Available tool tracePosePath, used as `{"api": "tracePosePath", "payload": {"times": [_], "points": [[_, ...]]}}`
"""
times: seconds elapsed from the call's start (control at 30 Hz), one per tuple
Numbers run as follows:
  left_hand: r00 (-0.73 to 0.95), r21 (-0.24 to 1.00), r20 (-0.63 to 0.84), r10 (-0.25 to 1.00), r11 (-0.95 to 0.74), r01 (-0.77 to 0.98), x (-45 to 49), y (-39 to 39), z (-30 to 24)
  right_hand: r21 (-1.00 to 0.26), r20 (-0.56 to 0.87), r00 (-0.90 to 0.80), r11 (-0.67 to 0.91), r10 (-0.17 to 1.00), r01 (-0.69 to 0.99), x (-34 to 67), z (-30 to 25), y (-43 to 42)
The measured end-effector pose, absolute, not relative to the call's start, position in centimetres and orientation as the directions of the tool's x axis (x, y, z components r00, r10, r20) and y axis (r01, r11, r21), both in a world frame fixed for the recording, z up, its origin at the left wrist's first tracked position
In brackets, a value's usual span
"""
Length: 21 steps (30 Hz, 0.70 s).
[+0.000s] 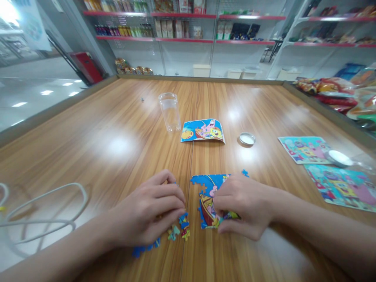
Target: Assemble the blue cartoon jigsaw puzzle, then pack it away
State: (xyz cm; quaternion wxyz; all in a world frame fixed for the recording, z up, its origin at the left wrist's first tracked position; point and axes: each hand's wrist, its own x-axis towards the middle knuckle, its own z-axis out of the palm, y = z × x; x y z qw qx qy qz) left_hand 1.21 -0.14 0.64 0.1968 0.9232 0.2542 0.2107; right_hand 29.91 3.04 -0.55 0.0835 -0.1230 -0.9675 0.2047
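- Above the brown wood-grain table (pixel 132 137), the right hand (pixel 242 205), fingers curled, overlaps the partly joined blue cardboard jigsaw (pixel 207 209); I cannot tell whether it grips anything.
- Just left of the jigsaw, the left hand (pixel 155 207), fingers bent, partly covers loose multicoloured pieces (pixel 184 226); its grip is hidden.
- Beyond both hands: a curled cartoon sheet (pixel 202 131).

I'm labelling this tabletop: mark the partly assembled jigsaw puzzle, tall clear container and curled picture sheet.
Partly assembled jigsaw puzzle (pixel 208 207): head view, on the printed boat.
Tall clear container (pixel 170 113): head view, on its side wall.
Curled picture sheet (pixel 202 131): head view, middle of its printed face.
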Motion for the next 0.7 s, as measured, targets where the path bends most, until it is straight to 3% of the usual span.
{"api": "tracePosePath", "payload": {"times": [0.13,0.27,0.5,0.7], "points": [[0.474,0.409,0.408,0.78,-0.62,0.669,0.1,1.2,0.0,-0.41,0.098,-0.96,0.889,0.264,0.203,29.9,0.1,2.8],[0.293,0.458,0.399,0.869,-0.466,0.757,-0.7,1.9,-0.4,-0.436,0.073,-0.96,0.874,0.27,0.212,29.8,0.3,2.6],[0.347,0.445,0.405,0.846,-0.514,0.733,-0.1,1.7,-0.6,-0.438,0.007,-0.945,0.851,0.326,0.29,30.4,1.3,3.3],[0.474,0.44,0.219,0.853,-0.52,0.732,-0.3,1.6,-0.6,-0.412,-0.062,-0.931,0.84,0.36,0.353,30.2,1.8,3.1]]}}
